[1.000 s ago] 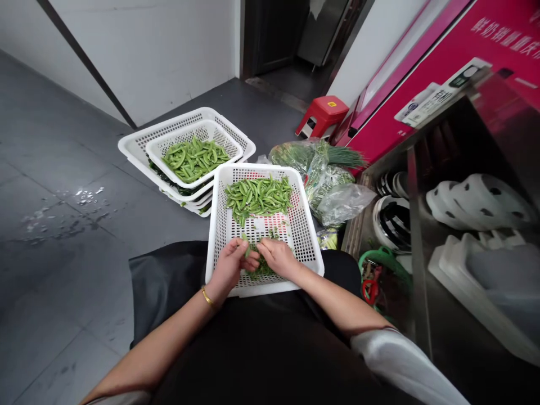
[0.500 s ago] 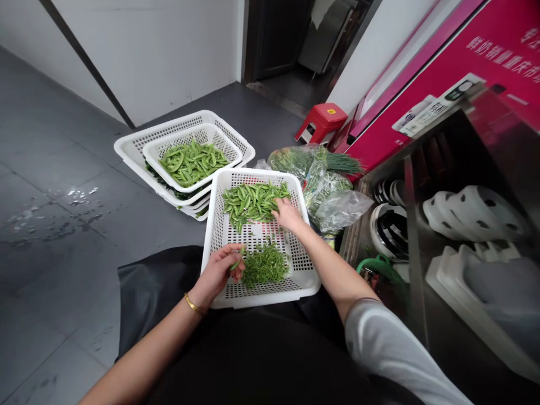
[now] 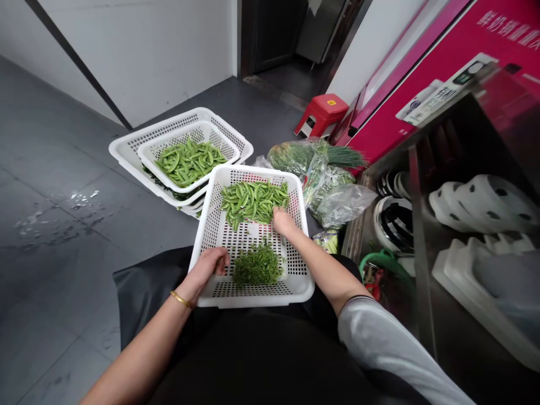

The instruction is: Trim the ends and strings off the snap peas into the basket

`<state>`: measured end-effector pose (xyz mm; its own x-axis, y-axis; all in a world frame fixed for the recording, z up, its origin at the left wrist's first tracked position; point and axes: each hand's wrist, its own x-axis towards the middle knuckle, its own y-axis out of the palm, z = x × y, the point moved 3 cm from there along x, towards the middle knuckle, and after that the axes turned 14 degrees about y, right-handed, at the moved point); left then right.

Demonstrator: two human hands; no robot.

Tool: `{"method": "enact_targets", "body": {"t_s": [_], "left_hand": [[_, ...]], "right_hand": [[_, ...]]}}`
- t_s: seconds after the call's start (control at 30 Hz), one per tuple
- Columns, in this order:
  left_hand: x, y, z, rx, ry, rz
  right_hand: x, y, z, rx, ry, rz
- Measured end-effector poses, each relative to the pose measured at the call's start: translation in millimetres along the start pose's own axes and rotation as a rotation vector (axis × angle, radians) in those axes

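A white perforated basket (image 3: pixel 304 264) rests on my lap. Green pea pods (image 3: pixel 253 201) are piled at its far end, and a heap of thin green trimmings (image 3: pixel 258 265) lies at the near end. My left hand (image 3: pixel 210 266) is over the basket's left side, its fingers curled inward beside the trimmings. Whatever those fingers hold is hidden. My right hand (image 3: pixel 283 221) is closed at the right edge of the pods, with the back of the hand covering what is in its fingers.
Beyond the lap basket, stacked white baskets (image 3: pixel 122 147) hold more pea pods (image 3: pixel 189 162). Bagged greens (image 3: pixel 333 183) lie to the right on the floor, near a red stool (image 3: pixel 324 112). A metal shelf with white containers (image 3: pixel 476 202) stands at the right.
My left hand has moved left, away from the trimmings, and the pod seen in it earlier no longer shows. My right hand's fingers have drawn together near the pod pile.
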<state>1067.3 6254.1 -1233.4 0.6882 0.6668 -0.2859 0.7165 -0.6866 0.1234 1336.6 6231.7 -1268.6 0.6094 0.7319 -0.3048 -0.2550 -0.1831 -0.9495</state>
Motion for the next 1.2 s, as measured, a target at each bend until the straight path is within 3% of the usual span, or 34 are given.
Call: {"method": "enact_targets", "body": {"t_s": [0.1,0.23,0.33,0.47,0.6,0.73,0.8,0.87,0.97,1.03,1.13,1.2], "left_hand": [[-6,17.0,5,-0.029,-0.032,0.08],[-15,45.3,19,-0.273,-0.222,0.124],[-18,57.0,24,-0.355,-0.303,0.167],[-17,53.6,25,-0.369,-0.303,0.183],[-13,41.3,21,-0.387,-0.271,0.108],[-1,42.1,7,-0.445,-0.213,0.018],[5,47.6,0,-0.457,-0.166,0.001],[9,52.4,-5,-0.431,-0.129,0.002],[5,54.3,-8,-0.394,-0.125,0.032],[-1,53.0,-12,-0.426,-0.116,0.068],[-11,53.1,-22,-0.491,-0.091,0.181],[-16,54.8,-28,-0.493,-0.092,0.26]], "right_hand": [[0,-5,-8,0.022,-0.036,0.031],[0,-17,-21,0.042,-0.007,-0.002],[-4,-22,-14,0.049,-0.02,-0.042],[0,-29,7,0.08,-0.086,-0.049],[-8,-43,8,0.17,-0.131,-0.097],[-65,-42,6,0.413,-0.268,-0.138],[-107,-35,13,0.54,-0.48,-0.162],[-145,-26,23,0.499,-0.72,-0.131],[-172,-23,29,0.459,-0.9,-0.05],[-170,-33,25,0.586,-0.837,-0.005],[-155,-53,18,0.822,-0.586,0.056],[-151,-62,20,0.866,-0.521,0.092]]}}
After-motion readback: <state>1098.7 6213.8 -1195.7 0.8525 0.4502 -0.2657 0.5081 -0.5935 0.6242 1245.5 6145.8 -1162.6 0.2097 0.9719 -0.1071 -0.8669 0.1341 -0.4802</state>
